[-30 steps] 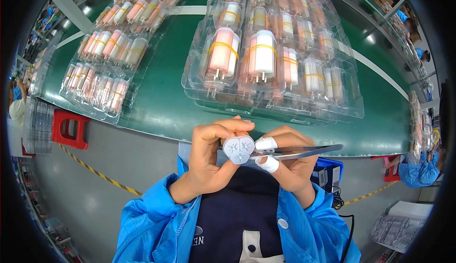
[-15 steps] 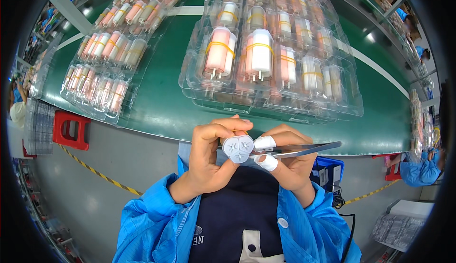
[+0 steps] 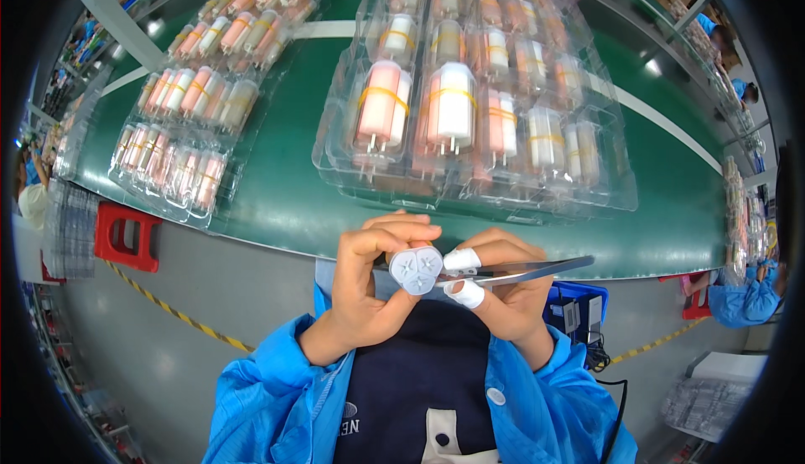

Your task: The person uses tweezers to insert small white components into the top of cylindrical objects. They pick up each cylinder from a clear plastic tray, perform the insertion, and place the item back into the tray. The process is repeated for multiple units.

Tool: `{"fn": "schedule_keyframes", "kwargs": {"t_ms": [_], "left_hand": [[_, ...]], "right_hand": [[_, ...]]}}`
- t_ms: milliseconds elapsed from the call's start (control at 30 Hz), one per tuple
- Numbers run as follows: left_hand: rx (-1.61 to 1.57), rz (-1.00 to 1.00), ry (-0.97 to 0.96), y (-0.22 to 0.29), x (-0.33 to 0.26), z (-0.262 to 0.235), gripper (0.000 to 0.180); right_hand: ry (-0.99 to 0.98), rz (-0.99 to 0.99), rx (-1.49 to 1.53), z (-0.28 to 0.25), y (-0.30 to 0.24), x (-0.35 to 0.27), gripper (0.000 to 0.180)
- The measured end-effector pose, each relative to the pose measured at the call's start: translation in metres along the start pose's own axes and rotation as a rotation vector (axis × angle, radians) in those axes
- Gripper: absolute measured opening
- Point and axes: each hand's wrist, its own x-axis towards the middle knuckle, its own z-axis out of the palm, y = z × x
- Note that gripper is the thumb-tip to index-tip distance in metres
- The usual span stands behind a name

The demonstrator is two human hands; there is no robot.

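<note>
In front of my chest, my left hand is closed around a banded bundle of plug-like cylinders. Its pale grey end faces up, showing three joined rounded sections, each with a star-shaped recess. My right hand pinches metal tweezers between thumb and forefinger, both tips wrapped in white covers. The joined end of the tweezers points right; their tips reach the right side of the bundle, and whether they touch it is hidden by my fingers.
Clear plastic trays of pink, white and grey banded cylinders are stacked ahead on the green table. More trays lie at left. A red stool and blue bin stand below the table edge. Co-workers sit at far right.
Both hands, with the bundle and tweezers, have shifted slightly left and down in view. The grips look the same. The trays appear slightly lower as the view tilts.
</note>
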Motion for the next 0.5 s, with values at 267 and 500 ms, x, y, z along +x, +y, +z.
{"fn": "schedule_keyframes", "kwargs": {"t_ms": [267,500], "left_hand": [[-0.031,0.038,0.108,0.054,0.035,-0.027,0.061],[0.645,0.283,-0.159,0.075,0.156,0.020,0.041]], "right_hand": [[0.104,0.003,0.082,-0.016,0.021,-0.002,0.018],[0.056,-0.011,-0.010,-0.022,0.017,-0.003,0.016]]}}
